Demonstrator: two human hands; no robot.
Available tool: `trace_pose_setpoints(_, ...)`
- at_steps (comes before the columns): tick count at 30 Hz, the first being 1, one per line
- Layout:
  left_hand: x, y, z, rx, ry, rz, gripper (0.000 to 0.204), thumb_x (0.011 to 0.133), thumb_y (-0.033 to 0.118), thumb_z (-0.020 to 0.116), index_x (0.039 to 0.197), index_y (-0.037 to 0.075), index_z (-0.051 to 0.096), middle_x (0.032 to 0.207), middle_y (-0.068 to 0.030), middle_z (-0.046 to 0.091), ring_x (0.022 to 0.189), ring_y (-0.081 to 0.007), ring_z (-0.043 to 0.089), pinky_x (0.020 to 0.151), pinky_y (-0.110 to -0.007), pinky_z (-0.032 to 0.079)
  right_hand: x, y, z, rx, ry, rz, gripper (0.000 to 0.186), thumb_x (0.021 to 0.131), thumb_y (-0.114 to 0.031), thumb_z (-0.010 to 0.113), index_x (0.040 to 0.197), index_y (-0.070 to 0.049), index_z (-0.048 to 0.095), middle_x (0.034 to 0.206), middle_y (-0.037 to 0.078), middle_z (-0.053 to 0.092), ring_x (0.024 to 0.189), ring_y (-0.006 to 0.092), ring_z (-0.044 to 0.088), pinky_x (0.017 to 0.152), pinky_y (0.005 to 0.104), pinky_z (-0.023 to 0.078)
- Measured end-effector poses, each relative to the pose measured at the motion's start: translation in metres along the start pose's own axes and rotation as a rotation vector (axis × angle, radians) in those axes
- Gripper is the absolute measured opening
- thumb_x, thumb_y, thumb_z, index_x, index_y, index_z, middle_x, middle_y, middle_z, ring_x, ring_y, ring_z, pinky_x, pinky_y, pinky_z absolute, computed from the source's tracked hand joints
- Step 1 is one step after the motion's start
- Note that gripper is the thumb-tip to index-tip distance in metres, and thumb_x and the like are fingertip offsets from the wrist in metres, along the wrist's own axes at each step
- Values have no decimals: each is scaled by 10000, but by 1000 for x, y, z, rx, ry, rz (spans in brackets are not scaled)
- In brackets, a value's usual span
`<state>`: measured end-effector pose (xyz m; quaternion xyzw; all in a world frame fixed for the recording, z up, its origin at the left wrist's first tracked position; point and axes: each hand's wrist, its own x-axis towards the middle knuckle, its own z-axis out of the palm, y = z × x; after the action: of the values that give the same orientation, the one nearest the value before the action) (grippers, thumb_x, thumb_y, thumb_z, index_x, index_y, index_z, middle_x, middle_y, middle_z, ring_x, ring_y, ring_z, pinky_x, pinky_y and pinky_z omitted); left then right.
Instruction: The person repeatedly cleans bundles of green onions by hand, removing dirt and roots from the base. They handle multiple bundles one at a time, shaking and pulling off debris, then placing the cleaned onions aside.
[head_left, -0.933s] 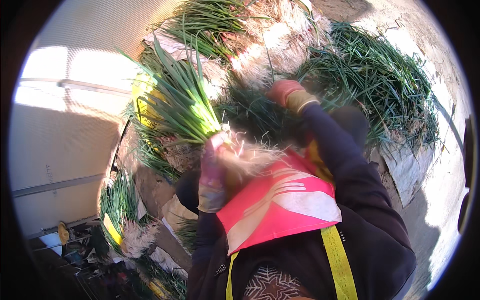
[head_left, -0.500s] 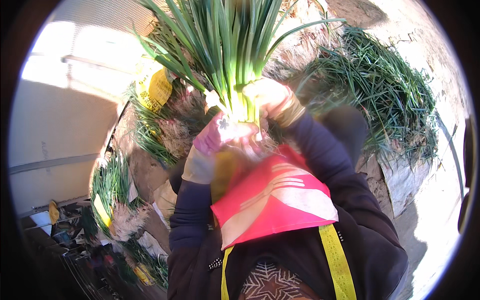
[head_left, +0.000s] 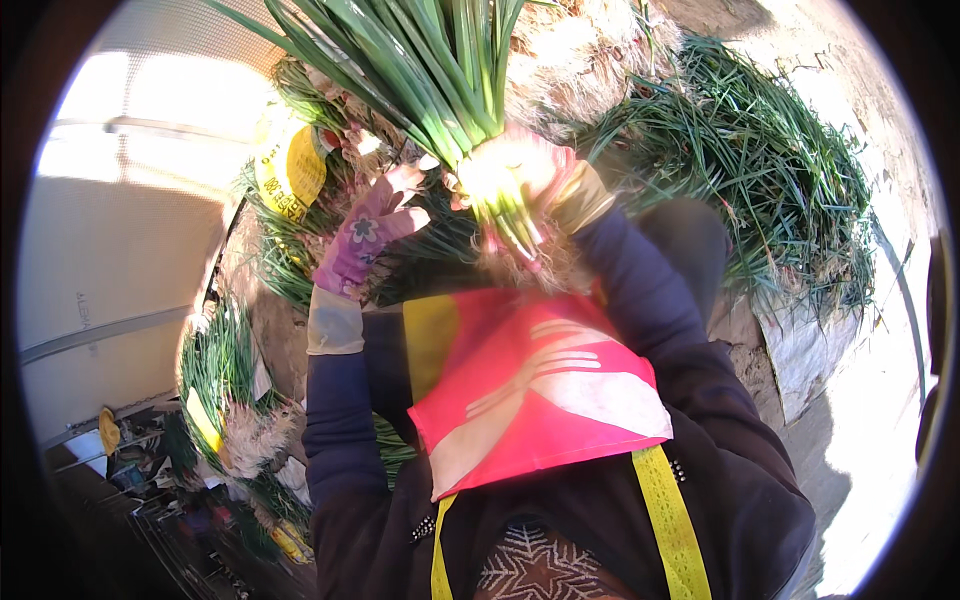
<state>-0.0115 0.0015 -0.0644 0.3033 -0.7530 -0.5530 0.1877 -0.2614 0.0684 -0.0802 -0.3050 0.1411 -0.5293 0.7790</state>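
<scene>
A bunch of green garlic (head_left: 440,75) with flat green leaves, pale stems and pinkish root ends is held up in front of me. My right hand (head_left: 520,170) is closed around its stems, with the roots hanging below the fist. Bright sun washes out part of that hand. To the left of the stems is my left hand (head_left: 370,225), in a purple glove with a flower pattern. Its thumb and fingers are spread and nothing is in them. The fingertips come close to the stems; whether they touch a stray leaf I cannot tell.
A large heap of loose green stalks (head_left: 760,180) lies on the right. Tied bundles with yellow labels (head_left: 290,175) lie on the left, with another bundle (head_left: 225,380) lower down. A pale panel wall (head_left: 110,280) borders the left side. My red apron (head_left: 540,380) covers my lap.
My left hand has let go of the bunch's lower stems and moved left, its fingers opening. The bunch now tilts to the left in my right hand, which wraps its stems.
</scene>
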Motion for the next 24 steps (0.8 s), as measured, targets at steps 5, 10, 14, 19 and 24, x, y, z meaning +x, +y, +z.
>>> trace_pose_setpoints(5,11,-37,33,173,-110,69,437,871,149,462,1280,31,362,1064,-116,544,909,-189,538,751,-349,466,1,30,18,-15,-322,262,275,772,-84,604,1015,37,560,897,165,621,709,207,628,631,313,531)
trace_pose_setpoints(10,-12,-6,68,-744,-84,144,434,844,105,502,1249,9,381,1018,-142,546,921,-225,543,791,-354,469,-8,41,35,-103,-216,651,409,803,-303,589,1085,-14,523,939,157,587,783,202,589,680,360,492)
trace_pose_setpoints(14,-33,21,87,-1085,279,-68,485,826,84,542,1270,6,364,989,-140,544,955,-254,539,896,-379,444,-18,49,51,21,-173,753,251,785,-265,606,973,-102,570,809,24,596,704,104,539,645,279,452)
trace_pose_setpoints(19,-42,38,66,-931,299,314,597,743,64,548,1292,22,318,987,-77,497,894,-183,500,939,-427,369,-27,49,50,-506,-353,443,239,796,-264,584,914,-60,547,811,6,594,722,132,573,649,279,478)
trace_pose_setpoints(24,-50,54,25,-1038,601,381,476,784,98,539,1223,-6,388,917,-62,512,813,-185,524,986,-422,337,-7,49,15,-899,-555,-163,221,756,-140,593,971,-89,593,829,96,615,758,214,572,730,290,459)
